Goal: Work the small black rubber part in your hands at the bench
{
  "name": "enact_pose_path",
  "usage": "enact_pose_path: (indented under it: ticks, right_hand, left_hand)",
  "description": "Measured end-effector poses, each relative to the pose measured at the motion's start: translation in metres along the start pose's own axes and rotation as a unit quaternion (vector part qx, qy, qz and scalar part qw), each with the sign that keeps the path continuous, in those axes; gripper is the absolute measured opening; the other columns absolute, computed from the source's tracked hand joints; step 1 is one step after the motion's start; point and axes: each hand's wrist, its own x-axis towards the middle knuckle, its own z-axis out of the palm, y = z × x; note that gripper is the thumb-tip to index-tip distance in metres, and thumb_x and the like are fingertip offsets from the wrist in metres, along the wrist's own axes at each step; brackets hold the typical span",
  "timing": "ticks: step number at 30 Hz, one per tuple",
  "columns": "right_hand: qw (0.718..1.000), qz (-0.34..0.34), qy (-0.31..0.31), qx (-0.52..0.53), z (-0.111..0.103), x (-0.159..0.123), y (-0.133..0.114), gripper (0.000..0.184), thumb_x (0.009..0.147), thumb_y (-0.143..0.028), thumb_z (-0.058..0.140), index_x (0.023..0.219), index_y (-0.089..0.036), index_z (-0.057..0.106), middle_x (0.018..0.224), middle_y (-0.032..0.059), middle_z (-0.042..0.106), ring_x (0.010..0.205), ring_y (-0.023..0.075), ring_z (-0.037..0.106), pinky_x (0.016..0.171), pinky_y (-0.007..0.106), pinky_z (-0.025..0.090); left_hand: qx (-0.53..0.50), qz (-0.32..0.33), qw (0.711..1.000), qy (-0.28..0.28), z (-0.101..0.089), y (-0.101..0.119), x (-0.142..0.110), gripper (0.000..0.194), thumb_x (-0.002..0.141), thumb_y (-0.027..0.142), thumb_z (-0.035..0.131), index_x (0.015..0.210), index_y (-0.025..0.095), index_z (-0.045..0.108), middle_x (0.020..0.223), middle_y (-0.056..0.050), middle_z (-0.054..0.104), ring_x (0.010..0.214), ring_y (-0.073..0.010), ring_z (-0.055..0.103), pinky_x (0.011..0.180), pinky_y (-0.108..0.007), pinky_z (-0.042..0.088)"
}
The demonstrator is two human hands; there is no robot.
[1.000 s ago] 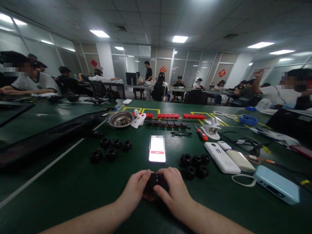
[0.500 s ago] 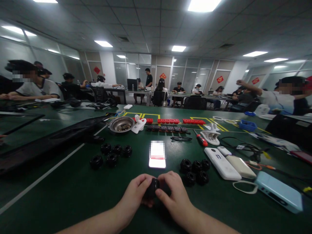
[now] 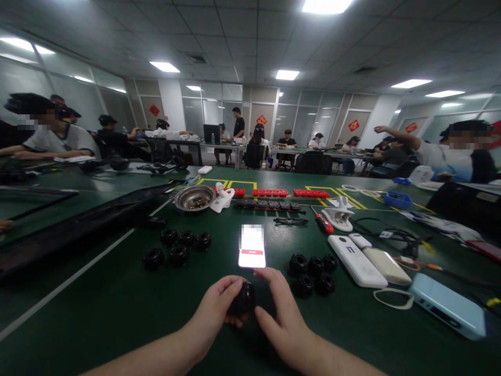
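Held in my left hand (image 3: 219, 300) is a round, glossy black part (image 3: 246, 297), with my thumb on its top and fingers curled beneath. My right hand (image 3: 279, 308) is just to its right, thumb and fingers apart, with nothing plainly held. Beyond my hands lies a phone (image 3: 252, 250) with a lit screen. Several similar black ring-shaped parts (image 3: 179, 254) stand in a group to the left. Another such group (image 3: 316, 265) sits to the right, near my right hand.
Farther back are a metal bowl (image 3: 194, 199) with small pieces, red strips (image 3: 270, 192), a black rack (image 3: 270, 205) and a screwdriver (image 3: 324, 222). On the right lie a white power bank (image 3: 356, 261), a light blue box (image 3: 448, 305) and cables. A long black case (image 3: 78, 224) lies left.
My right hand has come off the black part and its fingers have spread. The part stays in my left hand, now showing more of its surface.
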Motion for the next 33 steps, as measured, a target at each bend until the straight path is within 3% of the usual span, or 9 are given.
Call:
enact_pose_path:
  ticks: [4, 8, 11, 16, 19, 23, 26, 29, 33]
  right_hand:
    - [0.998, 0.028, -0.011, -0.049, 0.0, 0.004, -0.002, 0.019, 0.074, -0.029, 0.053, 0.091, -0.02, 0.052, 0.081, 0.0041, 0.054, 0.08, 0.0215, 0.047, 0.074, 0.039, 0.039]
    - [0.995, -0.049, -0.052, -0.072, -0.002, 0.004, -0.006, 0.038, 0.076, -0.016, 0.047, 0.113, -0.023, 0.043, 0.103, 0.0046, 0.051, 0.098, 0.0213, 0.042, 0.093, 0.045, 0.024]
    - [0.995, -0.061, -0.052, -0.064, -0.002, 0.001, -0.006, 0.047, 0.075, -0.015, 0.047, 0.119, -0.023, 0.035, 0.114, 0.0055, 0.043, 0.107, 0.0218, 0.037, 0.098, 0.045, 0.017]
    - [0.998, 0.058, 0.014, -0.03, 0.002, 0.002, 0.003, 0.029, 0.073, -0.033, 0.052, 0.097, -0.016, 0.047, 0.087, 0.0068, 0.051, 0.082, 0.0222, 0.047, 0.073, 0.039, 0.04]
    - [0.997, 0.057, -0.021, -0.042, 0.001, 0.006, 0.003, 0.018, 0.075, -0.034, 0.053, 0.082, -0.018, 0.053, 0.075, 0.0037, 0.052, 0.074, 0.0203, 0.047, 0.067, 0.037, 0.04]
    - [0.997, -0.039, -0.053, -0.033, -0.002, 0.005, -0.006, 0.029, 0.078, -0.02, 0.047, 0.106, -0.021, 0.047, 0.098, 0.0063, 0.051, 0.092, 0.0211, 0.044, 0.082, 0.039, 0.036]
    - [0.996, -0.066, -0.048, -0.027, -0.003, 0.002, -0.008, 0.041, 0.077, -0.019, 0.046, 0.116, -0.021, 0.038, 0.112, 0.0077, 0.043, 0.104, 0.0225, 0.038, 0.089, 0.04, 0.032]
    - [1.0, -0.009, -0.001, -0.022, 0.0, 0.0, -0.003, 0.044, 0.075, -0.029, 0.051, 0.115, -0.018, 0.037, 0.106, 0.0091, 0.046, 0.098, 0.0236, 0.042, 0.084, 0.04, 0.036]
    - [0.997, 0.057, -0.015, -0.051, 0.002, 0.004, 0.001, 0.02, 0.075, -0.034, 0.052, 0.087, -0.017, 0.052, 0.076, 0.004, 0.052, 0.074, 0.0199, 0.047, 0.066, 0.035, 0.04]
  left_hand:
    - [0.017, -0.01, 1.0, -0.001, 0.0, 0.001, 0.0, 0.025, 0.077, 0.034, 0.044, 0.087, 0.012, 0.049, 0.07, -0.002, 0.056, 0.05, -0.0086, 0.055, 0.041, -0.018, 0.042]
    - [-0.001, -0.03, 0.999, -0.023, -0.003, 0.0, 0.002, 0.034, 0.078, 0.043, 0.039, 0.088, 0.012, 0.048, 0.063, -0.002, 0.057, 0.047, -0.0093, 0.055, 0.041, -0.019, 0.042]
    - [0.002, -0.035, 0.999, -0.041, -0.003, 0.001, 0.001, 0.034, 0.078, 0.043, 0.039, 0.087, 0.012, 0.048, 0.06, -0.001, 0.057, 0.045, -0.0083, 0.053, 0.041, -0.018, 0.041]
    - [0.059, -0.038, 0.997, -0.039, 0.0, 0.005, -0.002, 0.029, 0.078, 0.037, 0.04, 0.088, 0.012, 0.049, 0.063, -0.001, 0.057, 0.046, -0.0084, 0.054, 0.041, -0.018, 0.04]
    - [0.07, -0.039, 0.996, -0.044, 0.0, 0.004, -0.001, 0.033, 0.078, 0.041, 0.038, 0.089, 0.012, 0.049, 0.063, -0.002, 0.058, 0.045, -0.0091, 0.055, 0.042, -0.019, 0.04]
    - [0.03, -0.044, 0.998, -0.021, 0.0, 0.005, 0.0, 0.035, 0.078, 0.045, 0.037, 0.088, 0.013, 0.049, 0.062, -0.001, 0.056, 0.045, -0.009, 0.054, 0.042, -0.02, 0.042]
    - [0.005, -0.034, 0.999, -0.013, 0.0, 0.007, -0.001, 0.028, 0.076, 0.04, 0.043, 0.085, 0.013, 0.05, 0.065, 0.0, 0.055, 0.049, -0.0089, 0.054, 0.042, -0.019, 0.041]
    - [0.015, -0.026, 0.999, -0.017, 0.0, 0.007, -0.003, 0.028, 0.076, 0.038, 0.043, 0.088, 0.013, 0.05, 0.07, -0.002, 0.056, 0.051, -0.0093, 0.054, 0.042, -0.019, 0.041]
    - [0.036, -0.032, 0.998, -0.032, -0.001, 0.005, -0.002, 0.032, 0.077, 0.04, 0.04, 0.09, 0.013, 0.049, 0.065, -0.002, 0.057, 0.046, -0.0091, 0.054, 0.042, -0.019, 0.04]
